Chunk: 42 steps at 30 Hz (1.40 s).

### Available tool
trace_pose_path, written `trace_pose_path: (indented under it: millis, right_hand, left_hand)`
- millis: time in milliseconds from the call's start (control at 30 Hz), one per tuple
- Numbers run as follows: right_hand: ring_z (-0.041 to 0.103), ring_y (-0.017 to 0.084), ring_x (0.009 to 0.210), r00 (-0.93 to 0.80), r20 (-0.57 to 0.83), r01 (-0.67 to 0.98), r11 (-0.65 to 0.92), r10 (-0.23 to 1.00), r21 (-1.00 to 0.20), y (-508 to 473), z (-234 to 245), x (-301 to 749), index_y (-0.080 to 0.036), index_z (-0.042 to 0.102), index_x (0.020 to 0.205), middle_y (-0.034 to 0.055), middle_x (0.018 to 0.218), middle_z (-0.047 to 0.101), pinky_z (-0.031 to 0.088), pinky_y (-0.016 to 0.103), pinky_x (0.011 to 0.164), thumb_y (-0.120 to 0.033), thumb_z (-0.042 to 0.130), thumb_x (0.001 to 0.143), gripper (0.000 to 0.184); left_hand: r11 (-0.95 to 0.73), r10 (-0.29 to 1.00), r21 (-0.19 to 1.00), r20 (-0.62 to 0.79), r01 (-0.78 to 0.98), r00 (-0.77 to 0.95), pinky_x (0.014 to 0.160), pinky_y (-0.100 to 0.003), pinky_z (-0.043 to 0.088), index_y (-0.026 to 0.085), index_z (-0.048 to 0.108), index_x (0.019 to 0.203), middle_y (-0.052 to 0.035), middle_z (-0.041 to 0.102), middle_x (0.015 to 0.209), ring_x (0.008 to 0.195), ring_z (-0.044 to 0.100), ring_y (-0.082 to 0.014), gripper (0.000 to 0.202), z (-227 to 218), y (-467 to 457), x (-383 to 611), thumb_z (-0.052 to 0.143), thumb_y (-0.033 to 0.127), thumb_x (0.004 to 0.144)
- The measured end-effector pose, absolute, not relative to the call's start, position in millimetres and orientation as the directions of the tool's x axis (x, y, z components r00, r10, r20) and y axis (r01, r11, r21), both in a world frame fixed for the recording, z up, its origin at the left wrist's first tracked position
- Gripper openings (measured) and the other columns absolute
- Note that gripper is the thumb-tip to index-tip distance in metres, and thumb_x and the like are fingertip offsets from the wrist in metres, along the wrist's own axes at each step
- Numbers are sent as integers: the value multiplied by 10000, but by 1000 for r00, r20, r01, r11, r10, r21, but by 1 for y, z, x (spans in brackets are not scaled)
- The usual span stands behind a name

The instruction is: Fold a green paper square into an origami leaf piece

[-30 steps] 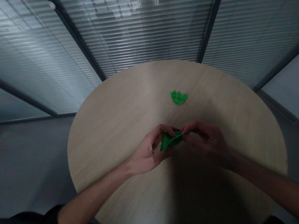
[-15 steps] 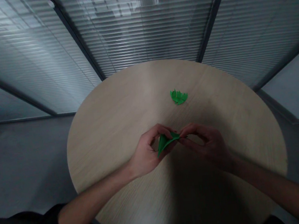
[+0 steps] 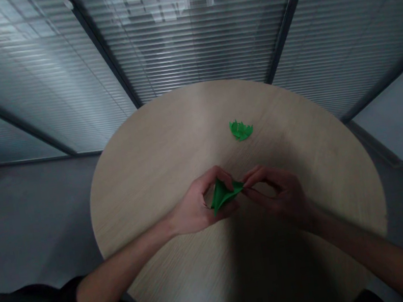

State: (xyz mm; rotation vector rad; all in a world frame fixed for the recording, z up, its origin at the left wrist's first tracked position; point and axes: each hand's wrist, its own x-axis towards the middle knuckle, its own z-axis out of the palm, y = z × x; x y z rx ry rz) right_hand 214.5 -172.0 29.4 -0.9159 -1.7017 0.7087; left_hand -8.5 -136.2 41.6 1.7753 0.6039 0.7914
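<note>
Between my two hands, above the near middle of the table, is a piece of folded green paper with creased, pointed edges. My left hand is closed around its left and middle part, thumb on the near face and fingers beneath. With thumb and fingertips, my right hand pinches the paper's narrow right tip. Farther back on the tabletop lies a small green folded-paper piece with a jagged upper edge, apart from both hands.
The round wooden table fills the middle of the view, with a dark shadow across its near right part. Glass panels with blinds stand just behind its far edge. Grey floor shows at the left.
My left thumb and fingers have shifted on the folded green paper, and more of its face shows. My right hand keeps its pinch at the tip, hardly moved.
</note>
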Motion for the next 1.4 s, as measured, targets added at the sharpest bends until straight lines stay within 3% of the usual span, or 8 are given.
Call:
trace_pose_path:
  millis: [267, 767, 933, 1133, 1400]
  right_hand:
    - [733, 156, 786, -198, 496, 252, 533, 845, -808, -171, 29, 214, -216, 711, 877, 24, 865, 761, 568, 264, 715, -121, 736, 877, 99]
    - [728, 142, 786, -217, 497, 260, 540, 840, -800, -170, 27, 215, -230, 721, 914, 6, 868, 764, 573, 244, 725, -108, 722, 874, 128]
    - [717, 138, 763, -180, 436, 227, 468, 882, -854, -171, 27, 215, -227, 706, 884, 1, 839, 744, 587, 241, 717, -151, 732, 882, 81]
    - [738, 132, 755, -179, 358, 186, 388, 917, -903, -172, 31, 213, -218, 700, 867, -2, 815, 745, 624, 227, 735, -196, 736, 897, 51]
    - [782, 154, 799, -187, 357, 154, 386, 915, -909, -173, 27, 213, -219, 707, 917, 8, 865, 773, 669, 260, 792, -180, 768, 868, 87]
  left_hand:
    - [-304, 731, 945, 149, 122, 666, 733, -313, 472, 188, 557, 1028, -30, 581, 975, 854, 576, -173, 245, 43, -137, -11, 743, 248, 881]
    - [-254, 785, 964, 254, -80, 565, 777, -278, 521, 153, 610, 929, -65, 678, 1015, 893, 656, -149, 177, 38, -137, -2, 776, 172, 872]
    - [-273, 798, 959, 268, -73, 540, 778, -290, 538, 147, 638, 886, -72, 699, 987, 879, 674, -156, 135, 37, -138, -1, 770, 180, 882]
    - [-211, 828, 976, 206, -52, 522, 730, -286, 558, 161, 568, 862, -76, 699, 1024, 837, 683, -153, 208, 36, -139, -2, 767, 217, 882]
    - [-202, 846, 979, 183, -18, 501, 702, -265, 525, 174, 548, 869, -60, 706, 986, 821, 661, -143, 208, 38, -140, -1, 754, 202, 864]
